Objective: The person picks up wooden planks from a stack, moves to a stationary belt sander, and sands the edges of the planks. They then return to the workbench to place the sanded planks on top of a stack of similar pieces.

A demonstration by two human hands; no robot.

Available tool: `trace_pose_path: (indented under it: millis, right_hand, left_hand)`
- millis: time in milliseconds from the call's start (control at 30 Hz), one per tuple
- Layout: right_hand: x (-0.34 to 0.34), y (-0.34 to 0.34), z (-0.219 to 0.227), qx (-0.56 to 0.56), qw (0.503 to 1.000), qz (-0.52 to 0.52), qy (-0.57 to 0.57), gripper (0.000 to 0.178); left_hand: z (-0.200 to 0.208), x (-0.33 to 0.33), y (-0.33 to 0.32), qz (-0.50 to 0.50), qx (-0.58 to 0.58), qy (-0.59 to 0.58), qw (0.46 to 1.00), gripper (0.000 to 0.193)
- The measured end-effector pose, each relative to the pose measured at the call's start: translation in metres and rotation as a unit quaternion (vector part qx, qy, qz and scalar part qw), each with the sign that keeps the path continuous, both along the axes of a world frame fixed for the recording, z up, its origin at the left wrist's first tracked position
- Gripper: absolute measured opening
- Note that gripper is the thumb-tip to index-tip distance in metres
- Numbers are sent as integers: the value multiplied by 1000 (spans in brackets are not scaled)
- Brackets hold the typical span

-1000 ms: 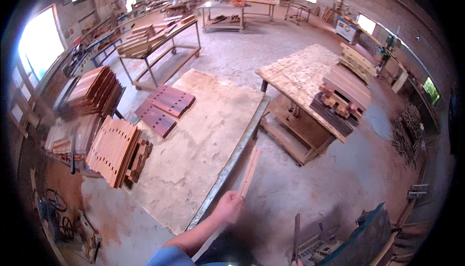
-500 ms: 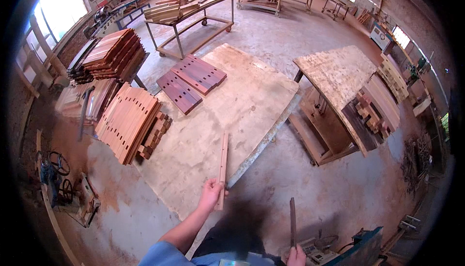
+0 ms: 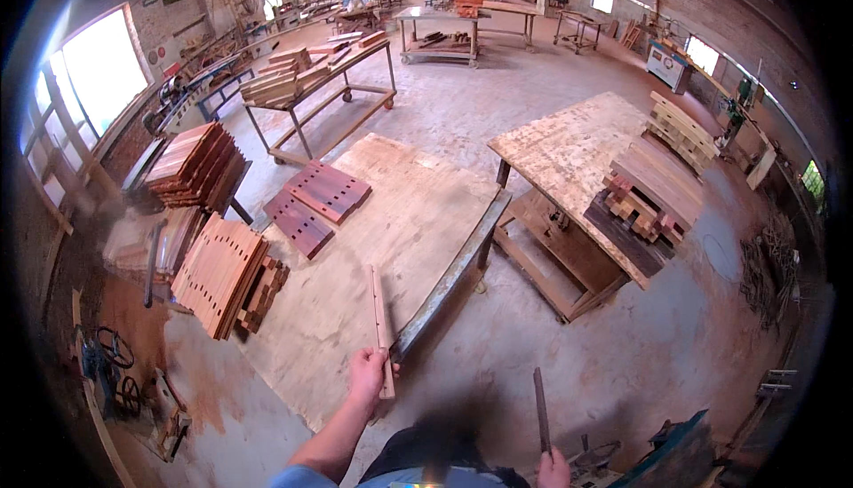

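Observation:
My left hand (image 3: pixel 367 372) is closed round the near end of a pale wooden strip (image 3: pixel 378 306) with small dark marks along its face. The strip reaches over the near corner of the pale worktable (image 3: pixel 391 195). Low on the right, away from the table, my right hand (image 3: pixel 553 468) grips the lower end of a dark, narrow bar (image 3: pixel 541 406), which points upward; whether it is a file I cannot tell. Two reddish-brown slotted panels (image 3: pixel 327 189) lie farther back on the worktable's left side.
Slotted boards (image 3: pixel 219 261) are stacked at the worktable's left edge, beside a taller stack of reddish boards (image 3: pixel 197 164). Right of it stands another table (image 3: pixel 569 146) bearing stacked timber (image 3: pixel 653 186). A wheeled metal-frame cart (image 3: pixel 306 124) holds more wood behind. A machine (image 3: pixel 675 448) stands at lower right.
My view has tilted up and turned right, showing more of the far workshop. Both hands keep hold of the same pieces.

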State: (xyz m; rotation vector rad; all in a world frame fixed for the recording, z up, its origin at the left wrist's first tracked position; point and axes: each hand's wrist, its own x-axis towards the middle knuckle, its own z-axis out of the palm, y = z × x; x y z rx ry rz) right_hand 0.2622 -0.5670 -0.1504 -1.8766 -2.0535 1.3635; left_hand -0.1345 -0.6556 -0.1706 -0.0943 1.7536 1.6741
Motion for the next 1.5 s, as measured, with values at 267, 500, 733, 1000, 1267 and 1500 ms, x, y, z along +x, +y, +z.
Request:
trace_pose_path:
  millis: [267,500,733,1000,1267,1500]
  right_hand:
    - [24,1,-21,52,999,4,14,44]
    - [-3,31,-20,12,996,87,-35,45]
    - [-42,62,-4,32,985,167,-18,42]
    - [5,96,-107,171,922,328,-118,33]
    - [83,98,-199,246,870,390,-174,28]
    - [179,86,-340,352,848,356,-172,31]
  left_hand:
    - [-41,-5,16,19,-134,205,969,30]
    - [-84,-17,-51,161,-235,202,937,40]
    - [-91,-1,-131,254,-413,225,845,46]
    - [-117,-9,-154,289,-473,265,789,44]
    - [-122,-15,-161,286,-471,224,804,47]
    - [-107,-17,-165,296,-415,215,833,36]
